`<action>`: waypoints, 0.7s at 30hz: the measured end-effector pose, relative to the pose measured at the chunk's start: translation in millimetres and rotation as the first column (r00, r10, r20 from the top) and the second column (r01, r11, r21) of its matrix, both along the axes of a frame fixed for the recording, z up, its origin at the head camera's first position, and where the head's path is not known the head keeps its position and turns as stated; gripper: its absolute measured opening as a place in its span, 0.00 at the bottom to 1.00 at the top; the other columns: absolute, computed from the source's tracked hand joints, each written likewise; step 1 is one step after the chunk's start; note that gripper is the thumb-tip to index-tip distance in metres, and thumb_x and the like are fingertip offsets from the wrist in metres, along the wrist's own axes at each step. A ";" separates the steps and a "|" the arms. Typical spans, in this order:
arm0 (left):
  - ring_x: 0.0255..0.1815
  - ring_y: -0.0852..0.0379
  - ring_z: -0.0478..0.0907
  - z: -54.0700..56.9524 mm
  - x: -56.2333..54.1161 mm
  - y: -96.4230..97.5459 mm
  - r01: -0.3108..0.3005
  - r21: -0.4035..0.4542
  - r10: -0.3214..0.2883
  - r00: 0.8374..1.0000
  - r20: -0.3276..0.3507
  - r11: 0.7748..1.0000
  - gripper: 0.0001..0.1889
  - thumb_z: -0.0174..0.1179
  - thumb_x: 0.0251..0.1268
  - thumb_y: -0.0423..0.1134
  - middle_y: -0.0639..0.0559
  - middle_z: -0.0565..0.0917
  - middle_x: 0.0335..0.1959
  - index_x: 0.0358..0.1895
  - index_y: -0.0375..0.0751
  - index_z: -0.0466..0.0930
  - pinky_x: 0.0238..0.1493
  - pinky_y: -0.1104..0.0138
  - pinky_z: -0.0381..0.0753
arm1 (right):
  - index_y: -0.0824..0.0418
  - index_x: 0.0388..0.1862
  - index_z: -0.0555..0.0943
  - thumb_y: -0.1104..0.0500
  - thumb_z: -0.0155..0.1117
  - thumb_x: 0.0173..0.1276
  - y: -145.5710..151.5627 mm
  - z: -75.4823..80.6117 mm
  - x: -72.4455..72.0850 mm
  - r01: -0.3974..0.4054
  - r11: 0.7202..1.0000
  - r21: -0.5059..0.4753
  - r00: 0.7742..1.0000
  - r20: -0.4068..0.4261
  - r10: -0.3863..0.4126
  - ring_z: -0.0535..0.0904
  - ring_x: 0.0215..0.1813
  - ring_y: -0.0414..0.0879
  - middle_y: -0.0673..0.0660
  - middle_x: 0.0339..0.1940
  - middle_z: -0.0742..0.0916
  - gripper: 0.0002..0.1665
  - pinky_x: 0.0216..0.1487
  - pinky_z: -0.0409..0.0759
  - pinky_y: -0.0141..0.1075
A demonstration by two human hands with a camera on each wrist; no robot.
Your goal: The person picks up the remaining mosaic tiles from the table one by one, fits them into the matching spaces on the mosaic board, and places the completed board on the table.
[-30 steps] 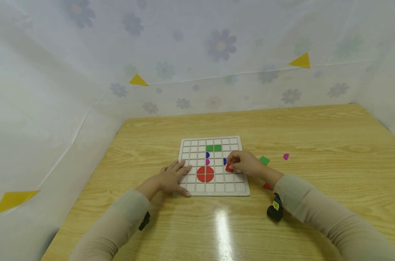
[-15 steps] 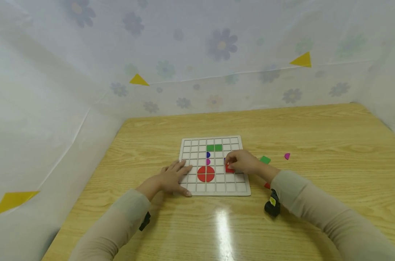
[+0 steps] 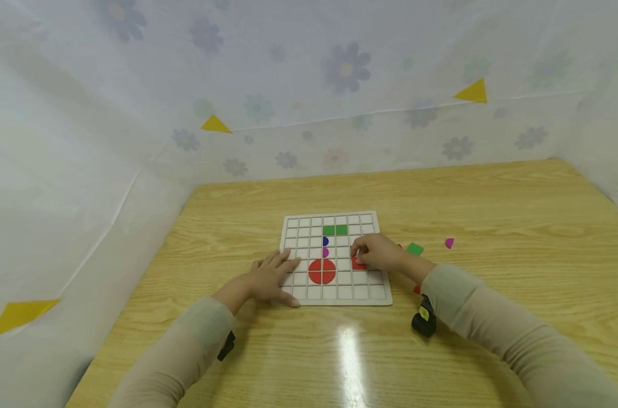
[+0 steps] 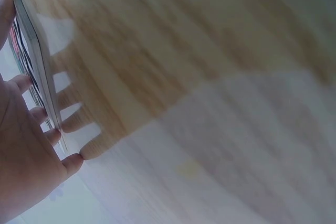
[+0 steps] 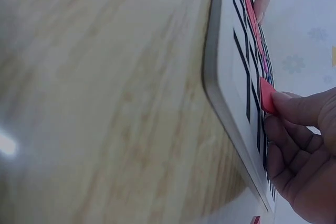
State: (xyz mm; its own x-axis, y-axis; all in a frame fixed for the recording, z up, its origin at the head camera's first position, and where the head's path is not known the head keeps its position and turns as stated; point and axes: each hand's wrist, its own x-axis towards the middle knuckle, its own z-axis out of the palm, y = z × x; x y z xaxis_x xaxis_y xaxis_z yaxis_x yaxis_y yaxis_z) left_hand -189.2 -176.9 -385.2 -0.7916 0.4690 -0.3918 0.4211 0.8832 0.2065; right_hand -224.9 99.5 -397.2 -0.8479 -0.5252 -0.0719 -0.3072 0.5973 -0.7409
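Note:
My left hand (image 3: 268, 277) rests with spread fingers on the left edge of a white grid board (image 3: 314, 293). At the board's right side, thumb and fingertips of my right hand (image 3: 382, 252) pinch a red square piece (image 3: 359, 264), which lines up with a cell. The right wrist view shows the thumb on this red piece (image 5: 267, 95) close over the grid. Several red quarter pieces form a red disc (image 3: 316, 277) near the board's middle. Above it sit a magenta half-disc (image 3: 325, 252), a blue half-disc (image 3: 325, 241) and two green squares (image 3: 329, 230).
Right of the board, a loose green piece (image 3: 415, 249) and a magenta piece (image 3: 449, 243) lie on the wooden table (image 3: 518, 226). A red piece (image 3: 417, 289) shows partly beside the right wrist. A white flowered sheet (image 3: 309, 102) hangs behind the table.
The red square has turned from a tilt to lie in line with its cell. My right hand has shifted slightly left and now covers a blue piece. The left hand stays put.

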 end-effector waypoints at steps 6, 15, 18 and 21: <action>0.66 0.47 0.34 -1.9 -0.7 -1.3 0.010 -0.004 -0.010 1.000 -0.008 1.000 0.50 0.55 0.40 0.67 0.49 0.39 0.68 0.67 0.54 0.44 0.57 0.47 0.44 | 0.60 0.30 0.78 0.67 0.58 0.56 -1.7 0.3 -0.8 0.000 0.999 0.044 1.000 -0.020 0.000 0.68 0.25 0.42 0.50 0.22 0.77 0.04 0.27 0.67 0.33; 0.66 0.47 0.33 -0.2 0.0 -0.2 0.001 -0.005 -0.001 1.000 0.000 1.000 0.50 0.55 0.40 0.67 0.50 0.40 0.68 0.67 0.53 0.44 0.57 0.48 0.44 | 0.63 0.29 0.78 0.67 0.60 0.54 -3.0 2.4 3.4 -0.002 0.998 0.062 0.997 -0.080 0.007 0.70 0.25 0.41 0.49 0.21 0.78 0.03 0.28 0.69 0.33; 0.66 0.48 0.33 0.4 -0.1 0.1 -0.001 -0.010 0.001 1.000 0.002 1.000 0.50 0.55 0.40 0.67 0.49 0.40 0.68 0.67 0.54 0.44 0.57 0.48 0.44 | 0.63 0.29 0.77 0.66 0.61 0.54 -3.4 2.1 4.9 0.004 0.997 0.071 0.997 -0.078 0.001 0.71 0.27 0.41 0.50 0.22 0.78 0.03 0.29 0.69 0.33; 0.66 0.47 0.34 1.5 0.0 0.2 -0.002 -0.009 0.002 1.000 0.004 1.000 0.49 0.56 0.40 0.67 0.49 0.40 0.68 0.67 0.53 0.45 0.57 0.47 0.44 | 0.63 0.30 0.77 0.67 0.62 0.54 -3.3 2.2 5.4 0.014 0.997 0.078 0.998 -0.063 -0.009 0.72 0.28 0.41 0.50 0.23 0.79 0.04 0.31 0.70 0.34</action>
State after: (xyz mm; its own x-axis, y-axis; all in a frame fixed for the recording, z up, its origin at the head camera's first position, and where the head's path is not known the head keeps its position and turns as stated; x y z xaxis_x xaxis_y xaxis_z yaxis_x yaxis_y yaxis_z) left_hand -189.2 -176.7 -383.6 -0.7907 0.4642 -0.3992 0.4187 0.8857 0.2006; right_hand -219.4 96.2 -395.0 -0.8580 -0.5102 -0.0589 -0.3442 0.6563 -0.6714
